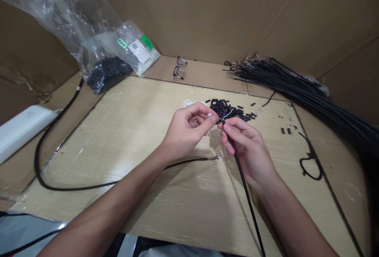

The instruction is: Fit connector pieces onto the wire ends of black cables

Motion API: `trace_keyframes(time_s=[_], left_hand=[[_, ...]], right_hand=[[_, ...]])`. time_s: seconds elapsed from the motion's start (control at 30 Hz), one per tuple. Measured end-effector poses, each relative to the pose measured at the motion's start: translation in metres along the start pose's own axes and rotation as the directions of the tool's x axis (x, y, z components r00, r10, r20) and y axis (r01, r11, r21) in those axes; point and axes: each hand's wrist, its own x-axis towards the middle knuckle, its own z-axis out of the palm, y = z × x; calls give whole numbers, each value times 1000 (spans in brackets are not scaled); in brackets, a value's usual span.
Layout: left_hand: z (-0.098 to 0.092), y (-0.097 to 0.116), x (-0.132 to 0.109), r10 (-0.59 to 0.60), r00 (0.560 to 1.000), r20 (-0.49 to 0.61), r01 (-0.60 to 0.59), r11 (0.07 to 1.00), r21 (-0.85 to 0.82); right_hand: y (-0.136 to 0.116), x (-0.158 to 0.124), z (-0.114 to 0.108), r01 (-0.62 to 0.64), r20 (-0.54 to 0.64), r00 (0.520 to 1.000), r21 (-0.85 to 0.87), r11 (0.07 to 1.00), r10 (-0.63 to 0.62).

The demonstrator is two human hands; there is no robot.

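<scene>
In the middle of the head view my right hand (247,146) pinches a black cable (243,178) near its end, where thin coloured wires (226,115) fan out. The cable hangs down from it toward the front edge. My left hand (189,128) meets it from the left, thumb and forefinger closed on a small white connector (209,115) at the tips of some wires. Exactly how the wires sit in the connector is too small to tell. Behind both hands lies a pile of short black sleeves (233,109), with small white pieces (189,102) beside it.
Another black cable (79,188) curves across the board (97,150), ending in a wired white plug (218,157). A bundle of black cables (296,83) lies at right. Clear bags (118,51), glasses (179,68) and a white box (28,130) stand around the edges. Cardboard walls (207,16) enclose the back.
</scene>
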Motion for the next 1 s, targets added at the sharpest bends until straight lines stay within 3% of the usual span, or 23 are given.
trace_keyframes(time_s=[0.27, 0.57, 1.0], left_hand=[[-1, 2, -1, 8, 1000, 3, -8, 1000, -3], [-2, 2, 0, -88, 992, 92, 99, 988, -115], [-1, 4, -1, -101, 993, 56, 109, 981, -160]], right_hand=[[3, -1, 0, 54, 4, 999, -47, 997, -54], [6, -5, 2, 206, 69, 978, -242, 948, -195], [5, -5, 4, 194, 64, 981, -251, 948, -184]])
